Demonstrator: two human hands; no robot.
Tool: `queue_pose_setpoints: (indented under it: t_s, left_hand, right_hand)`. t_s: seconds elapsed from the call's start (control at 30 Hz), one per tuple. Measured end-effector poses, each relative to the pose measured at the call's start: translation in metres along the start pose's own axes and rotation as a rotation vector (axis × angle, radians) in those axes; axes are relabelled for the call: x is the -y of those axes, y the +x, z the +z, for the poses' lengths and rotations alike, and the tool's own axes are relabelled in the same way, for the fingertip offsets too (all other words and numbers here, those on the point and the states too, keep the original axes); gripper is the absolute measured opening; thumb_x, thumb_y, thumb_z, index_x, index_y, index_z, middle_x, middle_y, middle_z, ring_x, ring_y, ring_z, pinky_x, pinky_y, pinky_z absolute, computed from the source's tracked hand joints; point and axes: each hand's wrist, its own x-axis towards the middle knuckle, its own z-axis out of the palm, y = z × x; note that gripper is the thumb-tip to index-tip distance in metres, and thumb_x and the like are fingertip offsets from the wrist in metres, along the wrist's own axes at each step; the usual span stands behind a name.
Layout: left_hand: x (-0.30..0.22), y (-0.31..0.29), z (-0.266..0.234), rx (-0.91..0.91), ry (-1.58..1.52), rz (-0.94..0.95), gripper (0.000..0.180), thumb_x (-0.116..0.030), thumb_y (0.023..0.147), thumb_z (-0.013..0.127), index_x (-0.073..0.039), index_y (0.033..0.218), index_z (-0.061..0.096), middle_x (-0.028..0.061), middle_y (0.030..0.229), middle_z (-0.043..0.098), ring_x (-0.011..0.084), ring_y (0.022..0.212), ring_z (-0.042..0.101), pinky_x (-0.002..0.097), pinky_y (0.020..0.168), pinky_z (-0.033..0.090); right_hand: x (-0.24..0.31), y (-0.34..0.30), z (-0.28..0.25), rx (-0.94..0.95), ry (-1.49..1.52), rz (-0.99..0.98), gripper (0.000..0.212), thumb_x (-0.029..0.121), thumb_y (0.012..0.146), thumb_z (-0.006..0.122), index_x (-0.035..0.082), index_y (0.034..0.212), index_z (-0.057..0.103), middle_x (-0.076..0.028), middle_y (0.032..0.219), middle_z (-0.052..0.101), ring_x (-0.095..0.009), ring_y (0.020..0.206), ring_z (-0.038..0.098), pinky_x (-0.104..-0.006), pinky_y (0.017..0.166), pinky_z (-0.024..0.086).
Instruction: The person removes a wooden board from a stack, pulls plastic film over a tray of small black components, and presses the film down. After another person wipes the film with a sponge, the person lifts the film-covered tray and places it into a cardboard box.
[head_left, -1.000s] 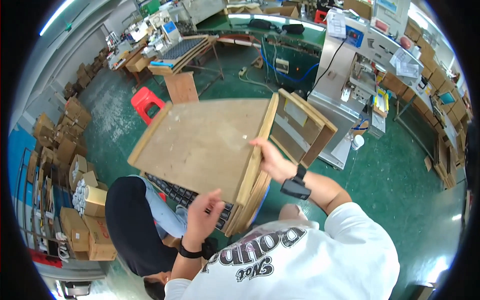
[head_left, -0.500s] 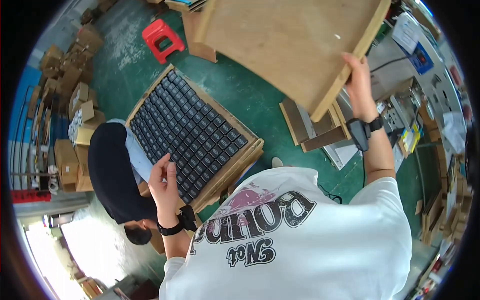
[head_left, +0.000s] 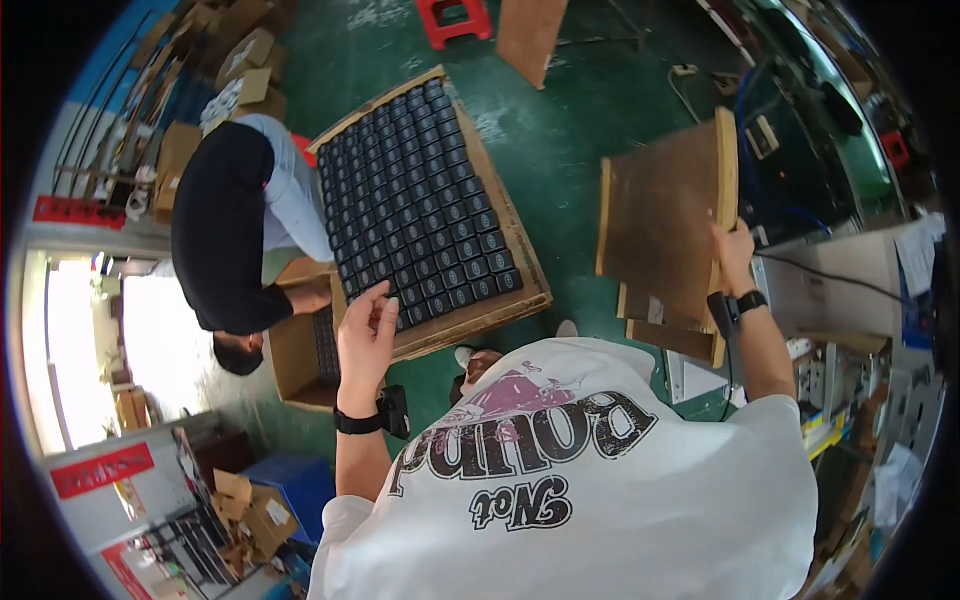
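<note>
My right hand [head_left: 733, 252] grips the near edge of a brown wooden tray [head_left: 665, 215] with raised pale rims, which tilts steeply at the right. My left hand [head_left: 366, 345] hovers by the near left corner of a low wooden-edged tray stack, its fingers loosely bent and thumb apart, holding nothing I can see. Rows of small black square-topped pieces [head_left: 430, 215] with pale oval marks cover the stack's top tray [head_left: 523, 262]. Whether my left fingers touch the nearest pieces cannot be told.
At the left a co-worker [head_left: 220, 225] in a black top bends over, reaching into an open cardboard box [head_left: 300, 350]. A red stool [head_left: 455, 22] and an upright wooden panel [head_left: 530, 38] stand far ahead. Benches with cables [head_left: 845, 285] line the right side.
The wooden tray in my right hand has swung down and right from overhead to a steep tilt. My view has turned, and the co-worker now reaches into the cardboard box.
</note>
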Motion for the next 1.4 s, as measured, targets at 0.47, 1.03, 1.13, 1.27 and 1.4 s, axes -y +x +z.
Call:
queue_pose_setpoints:
  t_s: [0.47,1.03,1.13,1.27,1.4]
  left_hand:
    - [0.046,-0.047,0.009,-0.035,0.334,-0.171,0.023,-0.016,0.081,0.058,-0.003,0.100,0.057,0.0087,0.074,0.058,0.0157,0.063,0.056,0.0251,0.057,0.046]
    - [0.103,-0.080,-0.010,0.028,0.358,-0.310,0.025,-0.021,0.079,0.058,-0.004,0.097,0.058,0.0108,0.084,0.060,0.0232,0.075,0.059,0.0333,0.067,0.047]
    - [0.127,-0.080,-0.017,0.033,0.349,-0.285,0.025,-0.021,0.079,0.058,-0.003,0.097,0.058,0.0116,0.088,0.059,0.0251,0.080,0.058,0.0344,0.071,0.046]
    - [0.162,-0.064,-0.016,0.074,0.307,-0.166,0.025,-0.021,0.079,0.057,-0.002,0.097,0.058,0.0132,0.092,0.058,0.0272,0.083,0.057,0.0351,0.073,0.046]
    - [0.187,-0.057,-0.012,0.134,0.290,-0.014,0.026,-0.021,0.080,0.057,-0.001,0.096,0.059,0.0148,0.092,0.058,0.0273,0.079,0.058,0.0346,0.071,0.046]
  right_hand:
    - [-0.140,-0.032,0.111,0.299,-0.449,0.268,0.046,0.031,0.075,0.059,0.000,0.108,0.051,-0.021,0.096,0.059,-0.034,0.087,0.058,-0.0409,0.074,0.046]
    - [-0.208,-0.034,0.149,0.260,-0.760,0.369,0.042,0.020,0.079,0.047,0.004,0.117,0.044,-0.020,0.120,0.045,-0.036,0.102,0.051,-0.0419,0.084,0.043]
    - [-0.156,-0.018,0.149,0.550,-0.643,0.016,0.039,0.023,0.078,0.049,0.000,0.110,0.051,-0.020,0.106,0.055,-0.033,0.098,0.054,-0.0404,0.082,0.044]
    - [-0.069,-0.042,0.156,0.432,0.027,-0.328,0.037,0.023,0.075,0.061,-0.002,0.101,0.056,-0.015,0.094,0.061,-0.024,0.087,0.060,-0.0322,0.075,0.047]
    - [0.083,-0.112,0.144,0.672,0.203,-0.402,0.023,0.012,0.079,0.061,0.001,0.099,0.058,-0.005,0.090,0.061,-0.010,0.078,0.057,-0.0224,0.071,0.045]
